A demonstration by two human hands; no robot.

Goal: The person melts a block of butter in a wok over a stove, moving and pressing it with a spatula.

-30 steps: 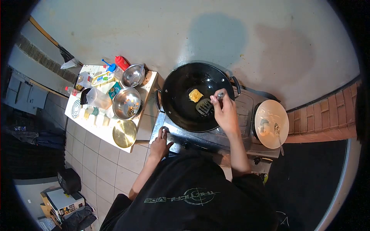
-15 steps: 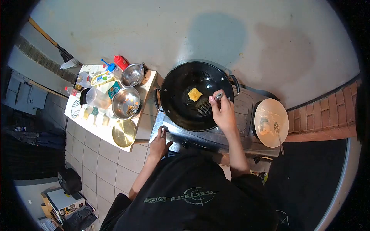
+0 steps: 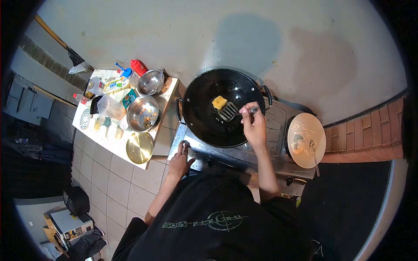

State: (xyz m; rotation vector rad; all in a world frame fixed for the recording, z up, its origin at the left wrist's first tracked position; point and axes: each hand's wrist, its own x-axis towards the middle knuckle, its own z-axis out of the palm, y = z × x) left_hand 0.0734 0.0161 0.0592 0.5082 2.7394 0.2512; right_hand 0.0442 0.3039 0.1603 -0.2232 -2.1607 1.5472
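My right hand (image 3: 254, 126) is closed around the handle of a slotted spatula (image 3: 227, 114), over the right side of a black wok (image 3: 204, 130). The spatula's slotted blade lies low in the wok, right beside a small golden-yellow fried piece (image 3: 219, 102); whether the blade is under its edge I cannot make out. My left hand (image 3: 179, 163) rests at the front left corner of the gas stove (image 3: 196, 154), fingers stretched forward and thumb apart, with nothing visible in it.
On the right burner side stands a cream bowl (image 3: 300, 126) with a spoon. A white table (image 3: 117, 148) at left carries steel bowls (image 3: 143, 101), a gold-coloured dish (image 3: 139, 148), a red squeeze bottle (image 3: 139, 67) and plastic containers. The wall rises behind the wok.
The spatula has turned so its slotted face shows flatter and brighter, up against the fried piece. My right hand has shifted slightly right. My left hand stays at the stove corner.
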